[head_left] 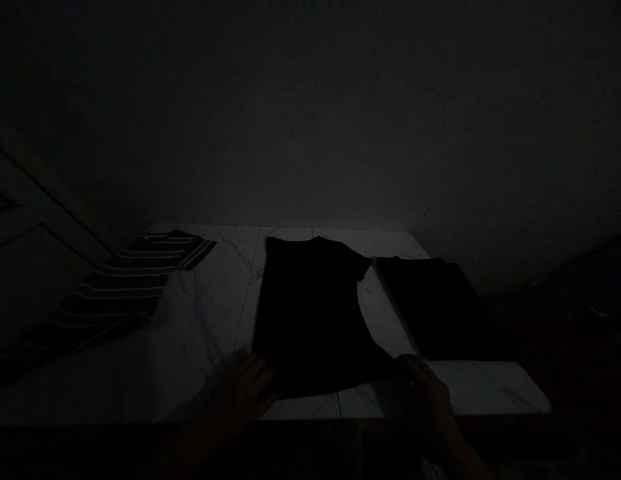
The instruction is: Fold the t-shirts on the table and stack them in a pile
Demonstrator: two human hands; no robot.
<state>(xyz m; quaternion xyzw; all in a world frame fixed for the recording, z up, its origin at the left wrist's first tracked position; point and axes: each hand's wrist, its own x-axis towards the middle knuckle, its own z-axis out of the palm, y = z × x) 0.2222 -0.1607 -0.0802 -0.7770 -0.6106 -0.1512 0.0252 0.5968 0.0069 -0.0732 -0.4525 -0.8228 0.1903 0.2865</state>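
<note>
A black T-shirt [313, 313] lies spread on the white marbled tabletop [225, 287], one short sleeve sticking out to the right. Its left side runs in a straight edge with no sleeve showing. At the lower left corner of the shirt is my left hand [247, 385], fingers closed on the fabric. My right hand [424, 385] grips the lower right corner and draws the hem out to the side. The picture is very dark, so the fingertips are hard to make out.
A dark striped garment [125, 283] lies along the table's left side. To the right is a folded dark cloth [435, 307]. A plain wall [310, 120] rises behind the table. At the far left stands what looks like a panelled door [45, 193].
</note>
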